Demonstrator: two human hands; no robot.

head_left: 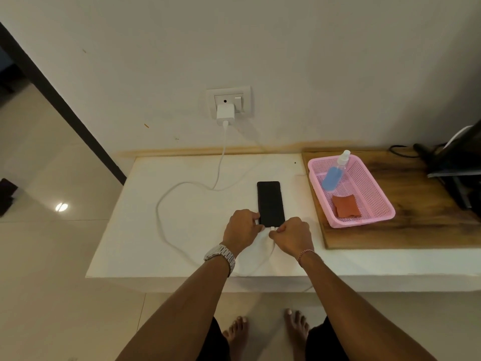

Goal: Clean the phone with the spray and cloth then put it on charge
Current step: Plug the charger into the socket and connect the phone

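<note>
Apparently the cleaning part is over: the clear spray bottle with blue liquid (334, 173) lies on its side in the pink perforated plastic basket (374, 204), and the small rust-red folded cloth (346, 205) sits in the near end of the same basket, both well apart from the hands. The slim black phone (270, 201) lies flat, screen dark, on the white table (182, 230), just left of the wooden board (429, 217) that carries the basket. The white charging cable (166, 199) runs from the white wall adapter (225, 114) in a loop over the table to the phone's near end. What is left, by my judgement, is seating the plug; whether it is already fully in I cannot tell.

The left hand (242, 227) grips the phone's near left corner, fingers curled round its edge. The right hand (294, 235) is closed, thumb and fingers pinching the cable's white plug right at the phone's near edge. Both forearms reach forward, wrists low over the table.
</note>
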